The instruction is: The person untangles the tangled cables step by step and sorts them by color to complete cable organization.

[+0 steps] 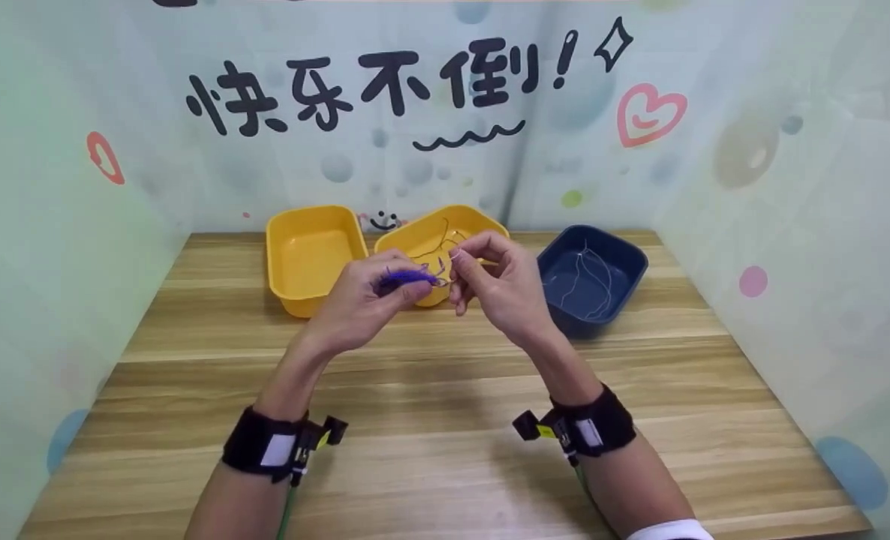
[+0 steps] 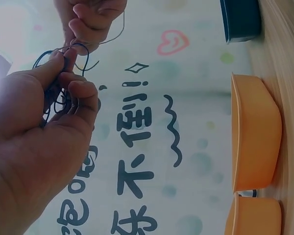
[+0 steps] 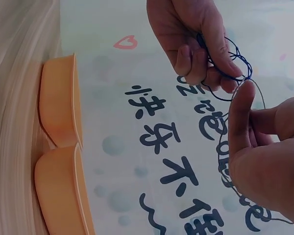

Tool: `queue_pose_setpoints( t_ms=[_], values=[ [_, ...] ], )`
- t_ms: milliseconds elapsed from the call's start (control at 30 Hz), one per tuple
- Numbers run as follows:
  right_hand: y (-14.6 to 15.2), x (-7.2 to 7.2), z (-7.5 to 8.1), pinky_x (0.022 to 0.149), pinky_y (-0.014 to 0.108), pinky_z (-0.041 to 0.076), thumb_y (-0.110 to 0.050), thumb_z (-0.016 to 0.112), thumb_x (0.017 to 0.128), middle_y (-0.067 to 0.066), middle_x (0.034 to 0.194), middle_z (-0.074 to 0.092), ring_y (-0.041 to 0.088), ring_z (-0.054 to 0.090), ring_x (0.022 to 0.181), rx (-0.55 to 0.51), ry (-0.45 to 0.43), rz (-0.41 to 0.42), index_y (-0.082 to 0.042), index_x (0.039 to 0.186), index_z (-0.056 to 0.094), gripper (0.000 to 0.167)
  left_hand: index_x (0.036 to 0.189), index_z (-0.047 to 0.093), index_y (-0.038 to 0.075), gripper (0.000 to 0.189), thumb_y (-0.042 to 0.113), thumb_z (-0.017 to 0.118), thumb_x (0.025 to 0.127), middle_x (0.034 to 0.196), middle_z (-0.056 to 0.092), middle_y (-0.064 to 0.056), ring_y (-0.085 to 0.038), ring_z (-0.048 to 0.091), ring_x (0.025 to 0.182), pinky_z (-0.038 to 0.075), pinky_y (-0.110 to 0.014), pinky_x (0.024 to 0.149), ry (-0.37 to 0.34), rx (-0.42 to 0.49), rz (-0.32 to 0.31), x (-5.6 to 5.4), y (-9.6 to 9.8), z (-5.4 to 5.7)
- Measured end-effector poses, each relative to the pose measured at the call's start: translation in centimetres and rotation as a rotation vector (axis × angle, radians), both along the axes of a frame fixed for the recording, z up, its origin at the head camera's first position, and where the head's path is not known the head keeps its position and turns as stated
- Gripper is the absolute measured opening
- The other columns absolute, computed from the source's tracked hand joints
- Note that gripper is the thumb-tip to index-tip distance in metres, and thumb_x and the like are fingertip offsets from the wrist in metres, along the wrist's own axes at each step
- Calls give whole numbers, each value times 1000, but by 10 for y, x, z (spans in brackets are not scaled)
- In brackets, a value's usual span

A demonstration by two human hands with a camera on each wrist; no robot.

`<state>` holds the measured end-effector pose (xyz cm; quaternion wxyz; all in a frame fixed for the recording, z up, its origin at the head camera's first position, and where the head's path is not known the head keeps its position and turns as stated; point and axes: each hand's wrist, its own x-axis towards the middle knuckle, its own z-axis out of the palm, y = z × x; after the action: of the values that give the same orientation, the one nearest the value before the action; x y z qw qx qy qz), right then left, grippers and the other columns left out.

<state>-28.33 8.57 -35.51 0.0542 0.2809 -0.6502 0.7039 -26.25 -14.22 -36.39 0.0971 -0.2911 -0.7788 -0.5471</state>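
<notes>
My left hand (image 1: 355,304) grips a bundle of blue-purple cord (image 1: 400,280), with thumb and fingers curled round it. Loops of the blue cord (image 3: 244,63) stick out past the fingertips in the right wrist view. My right hand (image 1: 511,289) pinches a thin pale string (image 1: 455,255) close to the bundle's end. The fingertips of both hands nearly meet above the middle bin. Part of the string (image 3: 220,161) hangs below my right hand in the right wrist view. Whether it is tied to the cord or only looped through it is hidden by the fingers.
On the wooden table (image 1: 430,420), a yellow bin (image 1: 317,259) stands at back left. A second yellow bin (image 1: 407,236), behind the hands, contains dark thread. At right, a navy bin (image 1: 593,315) contains thin pale strings (image 1: 584,266). A printed curtain (image 1: 265,172) closes the back.
</notes>
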Motion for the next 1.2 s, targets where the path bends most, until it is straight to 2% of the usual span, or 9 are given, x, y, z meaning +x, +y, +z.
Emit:
queue_pose_setpoints(
  t_ms=[200, 400, 500, 667, 800, 867, 933, 1100, 1200],
  values=[
    [-5, 1, -4, 55, 34, 66, -1, 69, 110, 8, 84, 72, 22, 72, 60, 48, 63, -63, 1, 105, 69, 6, 112, 88, 9, 19, 21, 90, 98, 107, 79, -8, -21, 71, 97, 62, -22, 85, 44, 38, 58, -2, 9, -3],
    [-4, 0, -4, 53, 30, 63, -4, 69, 111, 9, 85, 72, 18, 70, 60, 53, 5, -49, 1, 106, 69, 7, 115, 84, 4, 19, 20, 79, 107, 108, 77, -11, -19, 67, 98, 58, -21, 88, 153, -43, 94, -3, 8, -5],
    [-1, -1, -2, 50, 26, 58, -5, 68, 112, 5, 83, 70, 16, 64, 57, 66, -42, -16, 4, 107, 67, 10, 115, 82, 2, 20, 20, 74, 110, 109, 75, -12, -19, 65, 98, 55, -22, 88, 193, -109, 94, -2, 5, -3],
    [4, -2, 0, 45, 21, 38, -7, 62, 115, 0, 81, 63, 12, 47, 49, 118, -114, 63, 1, 109, 65, 10, 116, 80, 0, 19, 17, 74, 110, 109, 73, -14, -22, 66, 99, 56, -26, 89, 209, -178, 64, -1, 1, -1],
    [9, -2, 4, 46, 22, 35, -9, 64, 115, 1, 81, 61, 12, 43, 49, 170, -125, 79, -2, 110, 67, 9, 118, 80, 0, 19, 17, 74, 110, 112, 74, -14, -24, 69, 101, 59, -31, 92, 215, -224, 119, -2, -7, 0],
    [13, -2, 5, 47, 22, 37, -9, 67, 113, 3, 81, 61, 13, 45, 50, 225, -84, 61, -4, 108, 70, 8, 118, 81, 1, 19, 17, 75, 110, 113, 75, -14, -24, 70, 103, 61, -32, 93, 206, -232, 149, -2, -12, 0],
    [17, -1, 7, 51, 21, 41, -10, 71, 112, 4, 84, 64, 12, 49, 55, 318, 18, 15, -4, 108, 73, 8, 117, 81, 3, 18, 17, 76, 109, 113, 75, -13, -23, 70, 103, 61, -30, 94, 201, -232, 157, -2, -15, 0],
    [24, -5, 7, 64, 19, 46, -11, 72, 111, 12, 90, 73, 13, 57, 71, 529, 393, -163, -3, 108, 76, 10, 117, 83, 4, 18, 17, 81, 105, 110, 76, -13, -22, 69, 100, 58, -24, 90, 173, -248, 97, -2, -16, 0],
    [29, -8, 8, 65, 20, 44, -11, 72, 112, 12, 89, 74, 14, 56, 71, 532, 488, -226, -2, 107, 75, 11, 117, 84, 5, 19, 18, 81, 105, 110, 76, -12, -21, 70, 98, 58, -22, 88, 149, -253, 56, -2, -15, 0]
  ],
)
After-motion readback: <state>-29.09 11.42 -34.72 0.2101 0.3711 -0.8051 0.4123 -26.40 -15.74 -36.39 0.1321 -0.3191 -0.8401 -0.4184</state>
